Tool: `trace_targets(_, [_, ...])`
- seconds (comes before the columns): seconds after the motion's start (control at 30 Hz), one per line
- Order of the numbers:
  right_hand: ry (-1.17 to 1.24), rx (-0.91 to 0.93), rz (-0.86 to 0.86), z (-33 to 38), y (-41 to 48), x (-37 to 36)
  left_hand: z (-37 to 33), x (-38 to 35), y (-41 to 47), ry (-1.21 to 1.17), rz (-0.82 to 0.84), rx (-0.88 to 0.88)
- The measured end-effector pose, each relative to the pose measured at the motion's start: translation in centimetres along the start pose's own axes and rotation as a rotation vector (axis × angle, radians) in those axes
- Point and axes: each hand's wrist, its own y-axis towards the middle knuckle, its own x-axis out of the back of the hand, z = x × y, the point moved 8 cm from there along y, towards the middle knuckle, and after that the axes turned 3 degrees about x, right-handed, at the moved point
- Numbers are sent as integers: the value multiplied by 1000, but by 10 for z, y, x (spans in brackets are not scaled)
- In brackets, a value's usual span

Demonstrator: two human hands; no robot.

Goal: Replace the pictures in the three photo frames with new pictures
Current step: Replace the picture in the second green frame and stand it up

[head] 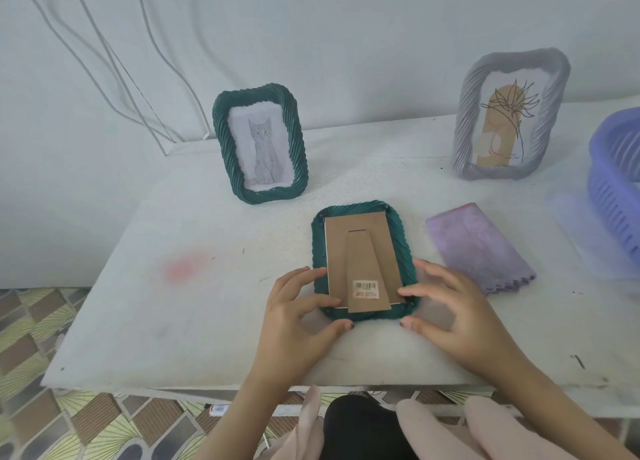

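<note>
A dark green photo frame (403, 248) lies face down on the white table (207, 303), its brown cardboard back (360, 245) and folded stand with a barcode sticker facing up. My left hand (301, 317) holds the frame's lower left corner, fingers on the back, thumb at the front edge. My right hand (446, 310) holds the lower right corner the same way. A second green frame (259, 142) with a grey cat picture stands at the back left. A grey frame (509, 116) with a plant drawing stands at the back right.
A folded purple cloth (481, 248) lies right of the face-down frame. A purple plastic basket (616, 179) sits at the right edge. White cables (114, 61) hang on the wall at the back left. A small white object (218, 409) lies on the patterned floor.
</note>
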Motion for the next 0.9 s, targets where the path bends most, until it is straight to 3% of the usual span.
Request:
trace_targets(0.33, [24,5,-6,-2,1,-1,5,-1,-1,27,-23,58])
trace_targets(0.9, [-54,49,46,1,0,-8,5,-9,-1,11,83,64])
